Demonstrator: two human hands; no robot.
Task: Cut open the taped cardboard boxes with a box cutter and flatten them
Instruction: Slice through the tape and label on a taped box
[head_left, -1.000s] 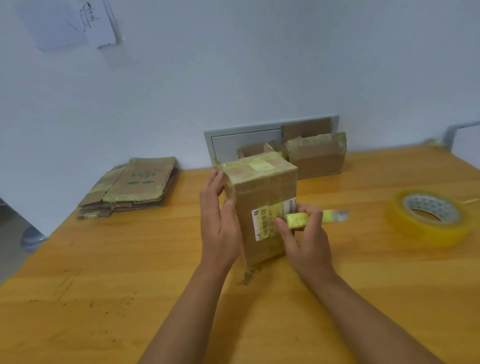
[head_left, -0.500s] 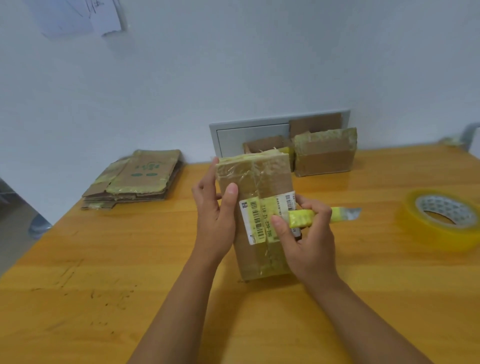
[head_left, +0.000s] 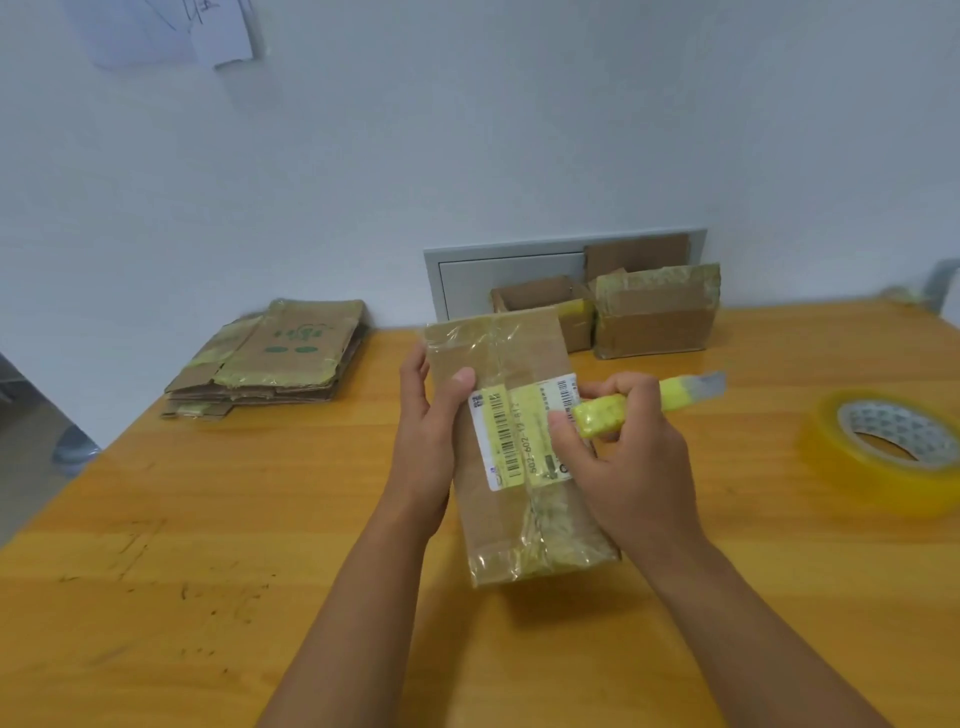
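Over the last second the tall taped brown cardboard box (head_left: 511, 447) at counter centre tipped back, its taped face up. The left hand (head_left: 427, 441) grips its nine-o'clock edge; the right hand (head_left: 621, 457) clasps the yellow box cutter (head_left: 644, 408), its blade pointing three o'clock and not yet cutting.

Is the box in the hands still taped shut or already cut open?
Taped shut: the box shows unbroken tape over its seam, and the box cutter's blade points away.
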